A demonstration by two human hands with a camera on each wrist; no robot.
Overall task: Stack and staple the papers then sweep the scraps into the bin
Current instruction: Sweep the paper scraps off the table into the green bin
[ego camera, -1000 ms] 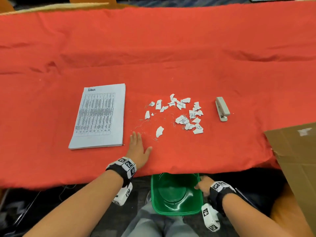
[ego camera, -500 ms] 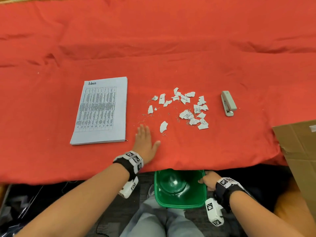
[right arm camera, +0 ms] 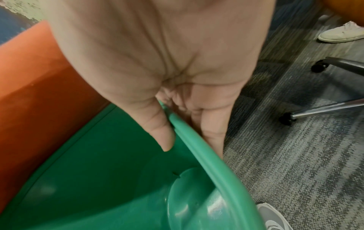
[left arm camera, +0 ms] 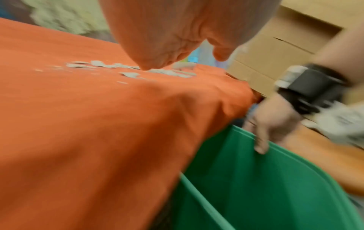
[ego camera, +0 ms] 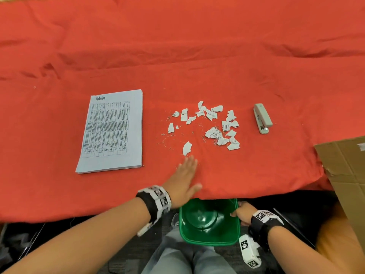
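Nearest the person, the green bin (ego camera: 209, 222) sits below the table's near edge, its mouth directly under the overhanging red cloth (ego camera: 177, 46). The right hand (ego camera: 242, 212) grips the bin's right rim, thumb inside and fingers outside in the right wrist view; evidently it steadies the bin to catch whatever comes off the edge. The bin interior appears empty apart from one small dark speck.

On the cloth just beyond the edge, the left hand (ego camera: 183, 178) lies flat, fingers straight and together, holding nothing. Its fingertips (ego camera: 190, 160) sit just short of the nearest scrap (ego camera: 187, 148). The flat posture suits use as a scraper, though the hand is on the near side of the debris; in my judgement it must get past the pieces before drawing them toward the bin.

Farther out, the torn paper scraps (ego camera: 213, 125) are scattered mid-table, with loose staples (ego camera: 166, 139) strewn among and left of them. None has reached the edge.

Left of the scraps, well apart, the paper stack (ego camera: 112, 131) lies squared. Whether it is stapled cannot be determined. Right of the scraps, the stapler (ego camera: 262, 118) rests untouched. A cardboard sheet (ego camera: 347, 171) overlaps the near right corner.

Assessment: stacking done; sweeping not yet begun. The fine staples may snag in the cloth.
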